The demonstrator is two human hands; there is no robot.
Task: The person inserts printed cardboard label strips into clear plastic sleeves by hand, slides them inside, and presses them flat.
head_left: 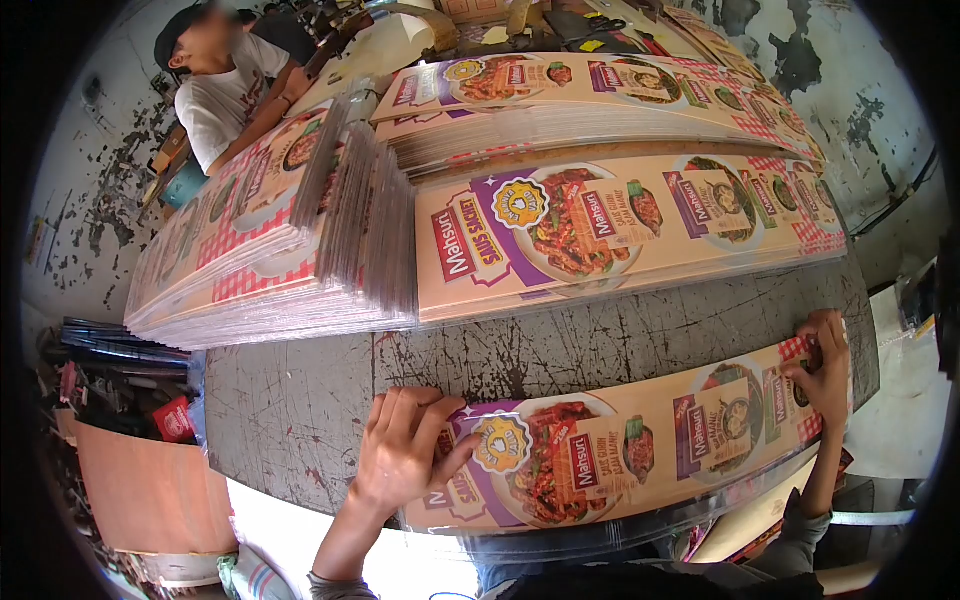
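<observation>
A long printed Mahsuri card strip with food pictures lies near me along the table's front edge, a clear plastic layer showing along its near side. My left hand grips its left end, thumb on the printed face and fingers curled at the far edge. At the opposite end, my right hand holds the strip by its checked corner, fingers bent over the edge. Beyond it sits a stack of matching strips, and to its left a taller, fanned pile leans unevenly.
Another stack of strips stands farther back on the scratched grey table. A co-worker in a white shirt and dark cap is at the back left. Scissors lie at the far end. A wooden panel stands at lower left.
</observation>
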